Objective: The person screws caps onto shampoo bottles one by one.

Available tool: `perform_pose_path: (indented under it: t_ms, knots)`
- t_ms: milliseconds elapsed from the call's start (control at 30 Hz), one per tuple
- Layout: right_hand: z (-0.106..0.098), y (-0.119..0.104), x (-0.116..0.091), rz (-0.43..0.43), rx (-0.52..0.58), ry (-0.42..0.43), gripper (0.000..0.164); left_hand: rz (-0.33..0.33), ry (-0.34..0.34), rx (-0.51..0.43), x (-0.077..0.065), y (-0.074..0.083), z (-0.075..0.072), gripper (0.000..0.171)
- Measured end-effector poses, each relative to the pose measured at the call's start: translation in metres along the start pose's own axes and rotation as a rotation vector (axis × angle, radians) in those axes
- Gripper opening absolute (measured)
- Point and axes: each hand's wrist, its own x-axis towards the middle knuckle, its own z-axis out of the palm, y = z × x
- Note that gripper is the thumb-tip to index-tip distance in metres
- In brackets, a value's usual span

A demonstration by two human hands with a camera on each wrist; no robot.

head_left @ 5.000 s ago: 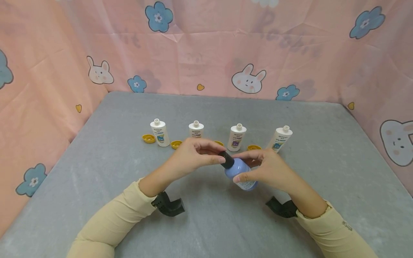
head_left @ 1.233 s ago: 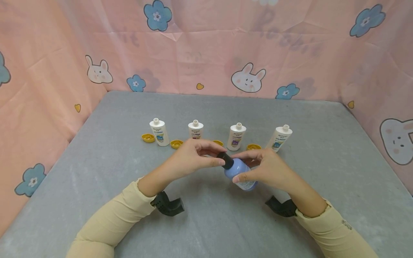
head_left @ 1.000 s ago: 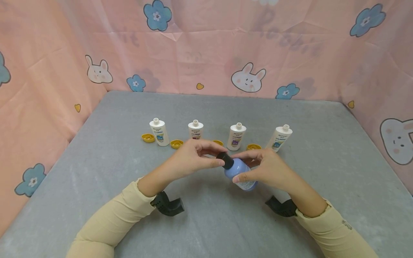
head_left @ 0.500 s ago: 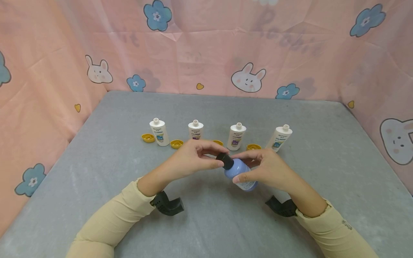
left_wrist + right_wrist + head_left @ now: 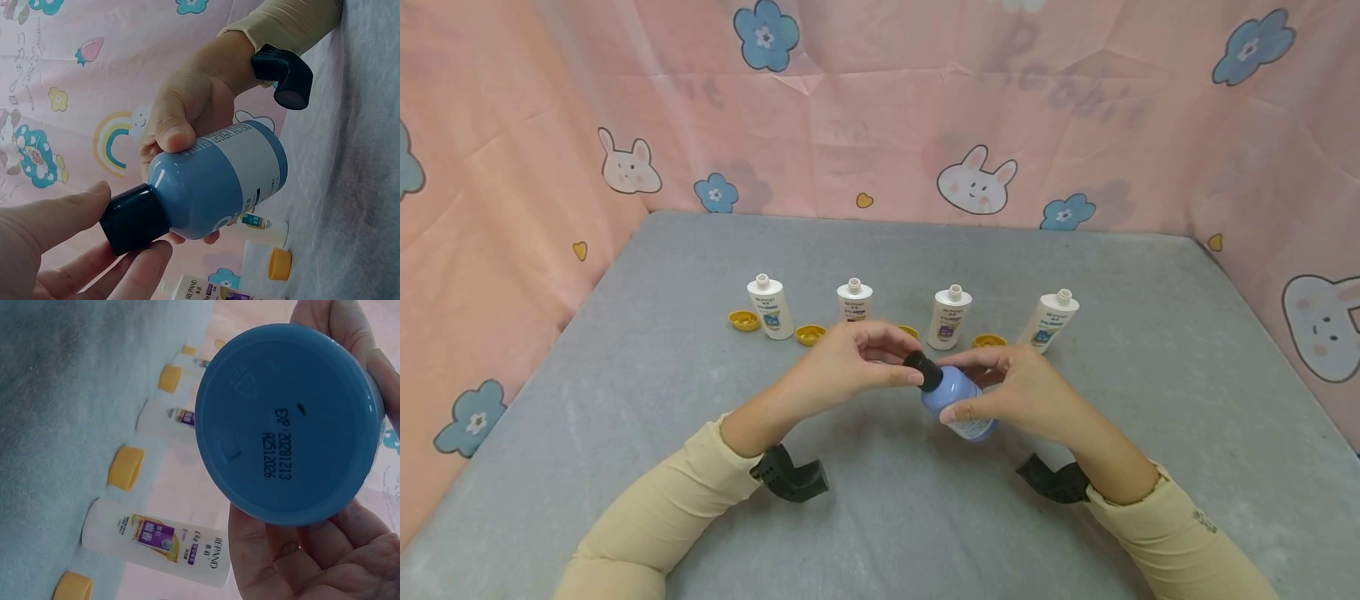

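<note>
A blue bottle with a white label is held tilted above the table, its black cap pointing up and to the left. My left hand pinches the cap between thumb and fingers. Around the bottle's body, my right hand grips with the thumb on the near side. The left wrist view shows the cap seated on the bottle's neck. In the right wrist view the bottle's round base faces the camera, with printed date text.
Behind my hands, several white bottles without caps stand in a row, among them a left one, a purple-labelled one and a right one. Yellow caps lie beside them on the grey table. A pink curtain hangs behind.
Both hands keep their hold on the blue bottle and its cap. The left thumb and fingers shift slightly on the cap. The bottle tips very slightly upward; the white bottles stay put.
</note>
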Motion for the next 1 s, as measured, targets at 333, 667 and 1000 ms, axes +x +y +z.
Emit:
perform_pose_path:
  t_ms: [333, 667, 1000]
  knots:
    - [0.0002, 0.0013, 0.0014, -0.023, -0.002, -0.008, 0.055, 0.021, -0.022, 0.003, -0.0019, -0.0001, 0.0000, 0.031]
    - [-0.0004, -0.0002, 0.0000, -0.010, -0.012, -0.008, 0.057, 0.115, -0.053, 0.033, -0.0024, 0.0010, 0.0020, 0.035]
    - [-0.0010, 0.0018, 0.0004, -0.010, -0.005, -0.008, 0.057, 0.130, -0.085, 0.008, -0.0010, -0.0006, 0.0016, 0.041]
